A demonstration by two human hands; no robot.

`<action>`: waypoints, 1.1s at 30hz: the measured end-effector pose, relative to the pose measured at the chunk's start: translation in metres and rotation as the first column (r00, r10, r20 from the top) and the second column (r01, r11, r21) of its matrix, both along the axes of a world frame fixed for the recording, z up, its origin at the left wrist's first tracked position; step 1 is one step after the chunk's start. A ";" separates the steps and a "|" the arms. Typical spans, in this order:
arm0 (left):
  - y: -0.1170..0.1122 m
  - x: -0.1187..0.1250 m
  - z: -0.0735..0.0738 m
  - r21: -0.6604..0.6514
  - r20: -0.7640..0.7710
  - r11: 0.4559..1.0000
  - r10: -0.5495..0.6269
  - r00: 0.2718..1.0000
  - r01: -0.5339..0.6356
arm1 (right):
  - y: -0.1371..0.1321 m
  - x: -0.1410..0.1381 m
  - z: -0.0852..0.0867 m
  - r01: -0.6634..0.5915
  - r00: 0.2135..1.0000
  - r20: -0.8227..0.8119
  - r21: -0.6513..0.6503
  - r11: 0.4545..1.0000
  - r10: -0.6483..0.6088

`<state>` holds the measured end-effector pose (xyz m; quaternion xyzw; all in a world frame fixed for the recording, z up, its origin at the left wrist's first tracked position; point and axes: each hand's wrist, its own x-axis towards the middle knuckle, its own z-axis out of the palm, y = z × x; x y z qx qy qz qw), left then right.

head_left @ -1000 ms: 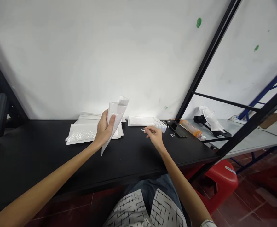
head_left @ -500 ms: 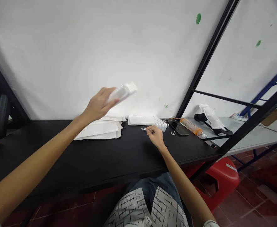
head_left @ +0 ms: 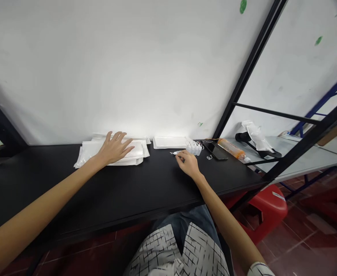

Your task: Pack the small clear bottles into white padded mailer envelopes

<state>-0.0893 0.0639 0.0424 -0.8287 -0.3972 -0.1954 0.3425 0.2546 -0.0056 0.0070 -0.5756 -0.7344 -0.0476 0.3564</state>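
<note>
My left hand (head_left: 114,147) lies flat, fingers spread, on a stack of white padded mailer bags (head_left: 87,152) at the back of the black table (head_left: 133,184). My right hand (head_left: 187,162) rests on the table further right, its fingers pinched on a small white item (head_left: 174,153) that I cannot make out. Just beyond that hand sits a cluster of small white clips (head_left: 194,148) with loose little rings around it.
A second flat white stack (head_left: 168,142) lies against the wall. A dark phone (head_left: 215,151), an orange-labelled tube (head_left: 230,148) and a black tool in a plastic bag (head_left: 257,143) lie to the right. Black shelf uprights cross the right side; a red stool (head_left: 268,207) stands below.
My left hand held a white mailer bag up in the air, swung it toward the wall, and now rests flat on the stack. My right hand has barely moved.
</note>
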 end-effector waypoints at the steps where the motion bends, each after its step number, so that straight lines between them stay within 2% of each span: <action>1: 0.002 0.011 0.007 -0.026 0.020 1.000 -0.003 1.000 0.003 | -0.001 0.003 0.000 0.045 0.997 0.056 -0.022 0.999 -0.043; 4: 0.017 0.057 0.024 -0.241 0.037 0.969 -0.042 0.998 0.050 | 0.000 0.008 -0.001 0.165 0.962 0.233 -0.077 0.983 -0.143; 7: 0.042 0.111 0.030 -0.535 -0.031 0.844 -0.062 0.998 0.036 | 0.008 0.006 0.000 0.210 0.910 0.385 -0.104 0.972 -0.155; 10: 0.069 0.157 0.024 -0.616 -0.059 0.788 -0.056 0.997 0.008 | 0.019 0.002 0.003 0.195 0.858 0.503 -0.136 0.971 -0.102; 13: 0.087 0.181 0.010 -0.649 -0.082 0.760 -0.022 0.996 -0.037 | 0.026 0.000 0.004 0.193 0.835 0.546 -0.163 0.968 -0.074; 17: 0.092 0.183 -0.003 -0.663 -0.083 0.747 -0.005 0.997 -0.051 | 0.027 0.000 0.002 0.169 0.831 0.552 -0.143 0.975 -0.063; 22: 0.084 0.175 0.005 -0.630 -0.050 0.776 0.007 0.999 -0.037 | 0.025 -0.001 0.000 0.174 0.838 0.540 -0.126 0.977 -0.080; 25: 0.077 0.172 0.021 -0.552 -0.006 0.832 0.063 0.998 -0.056 | 0.023 -0.001 -0.001 0.176 0.856 0.504 -0.084 0.981 -0.110; 28: 0.066 0.166 0.046 -0.447 0.059 0.892 0.109 0.992 -0.071 | 0.021 0.003 -0.001 0.201 0.888 0.429 -0.040 0.979 -0.165; 31: 0.044 0.149 0.073 -0.350 0.101 0.934 0.109 0.989 -0.068 | 0.019 0.009 -0.001 0.274 0.924 0.273 0.021 0.961 -0.269; 33: 0.023 0.128 0.083 -0.285 0.094 0.956 0.094 0.991 -0.064 | 0.019 0.014 -0.001 0.335 0.929 0.146 0.055 0.941 -0.339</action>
